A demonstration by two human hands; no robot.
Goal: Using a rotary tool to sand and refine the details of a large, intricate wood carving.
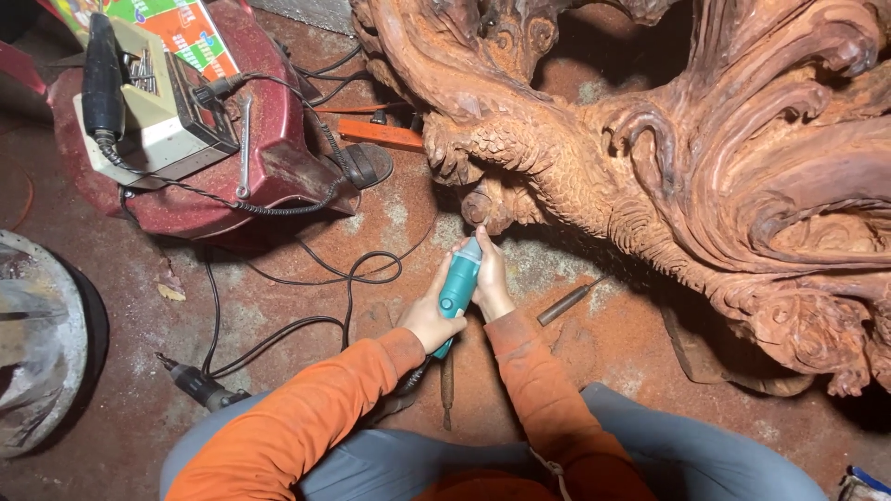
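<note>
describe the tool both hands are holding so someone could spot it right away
Start at the big carved reddish wood sculpture filling the right side. At its lower left edge, the left hand and right hand grip a teal rotary tool. It is the only teal item there.

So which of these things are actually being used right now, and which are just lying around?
In use:
teal rotary tool, held by left hand and right hand
carved wooden sculpture

Lying about:
chisel
black handpiece
control box
wrench
orange-handled tool
</note>
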